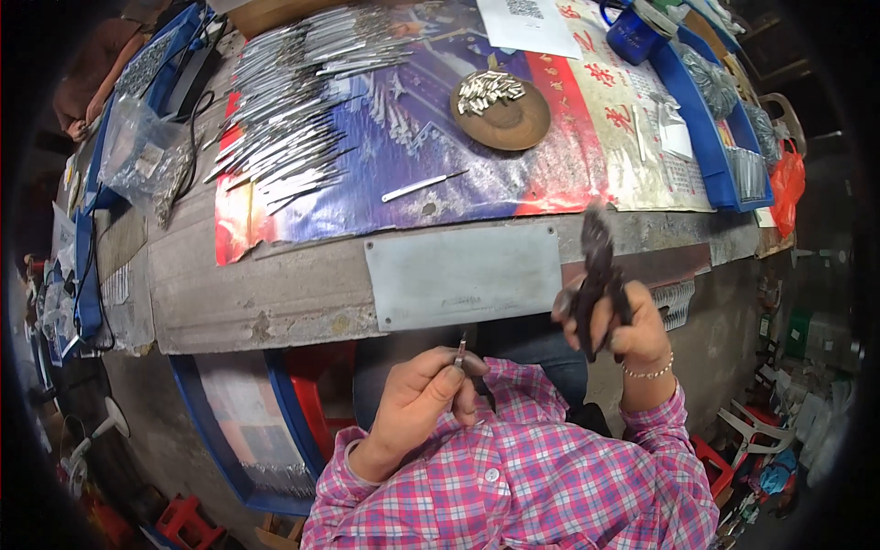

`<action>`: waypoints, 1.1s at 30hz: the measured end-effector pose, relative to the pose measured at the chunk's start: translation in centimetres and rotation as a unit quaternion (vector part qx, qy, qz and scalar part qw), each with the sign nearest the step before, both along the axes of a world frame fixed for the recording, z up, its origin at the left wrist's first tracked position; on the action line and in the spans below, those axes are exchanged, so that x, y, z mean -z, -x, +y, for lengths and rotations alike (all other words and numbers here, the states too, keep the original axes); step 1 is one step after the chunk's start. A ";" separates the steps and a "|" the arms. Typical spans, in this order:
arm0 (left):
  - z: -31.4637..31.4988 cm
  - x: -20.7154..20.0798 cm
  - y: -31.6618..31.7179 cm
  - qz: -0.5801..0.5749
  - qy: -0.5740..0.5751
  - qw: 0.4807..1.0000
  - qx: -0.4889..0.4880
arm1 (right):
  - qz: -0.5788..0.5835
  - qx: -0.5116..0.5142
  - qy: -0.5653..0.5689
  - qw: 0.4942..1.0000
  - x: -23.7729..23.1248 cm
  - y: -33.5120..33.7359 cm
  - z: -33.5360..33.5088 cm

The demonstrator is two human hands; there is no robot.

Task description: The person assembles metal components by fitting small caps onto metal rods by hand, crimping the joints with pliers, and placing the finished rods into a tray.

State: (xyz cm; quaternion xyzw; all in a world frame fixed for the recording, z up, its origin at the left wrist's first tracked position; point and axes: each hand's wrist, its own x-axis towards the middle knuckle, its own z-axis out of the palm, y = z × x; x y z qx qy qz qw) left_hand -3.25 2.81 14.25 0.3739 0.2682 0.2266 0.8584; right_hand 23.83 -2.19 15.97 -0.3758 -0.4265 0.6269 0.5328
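My right hand (pixel 632 332) grips a pair of dark pliers (pixel 600 252), jaws up, smeared by motion, just beyond the table's front edge. Lower, in front of my checked shirt, my left hand (pixel 417 396) pinches a thin tool (pixel 461 351) with a metallic upper end; my fingers cover much of it. On the table, a brown round dish (pixel 518 136) contains many small silver metal pieces (pixel 489 91). One slim silver tool with a dark thin tip (pixel 423 186) lies alone on the poster. Farther left is a large pile of similar slender silver tools (pixel 289 119).
A pale metal plate (pixel 465 278) is fixed at the table's front edge. Blue trays (pixel 727 165) flank the work area, with a blue mug (pixel 639 35) at the far right. Left stands a clear plastic bag (pixel 142 156); another person's arm (pixel 115 78) shows beyond. A blue-framed tray (pixel 206 403) sits below.
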 end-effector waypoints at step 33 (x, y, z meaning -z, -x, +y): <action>-0.8 -1.2 -0.1 0.027 0.010 0.997 0.071 | -0.167 -0.156 0.030 0.973 1.6 4.7 -3.6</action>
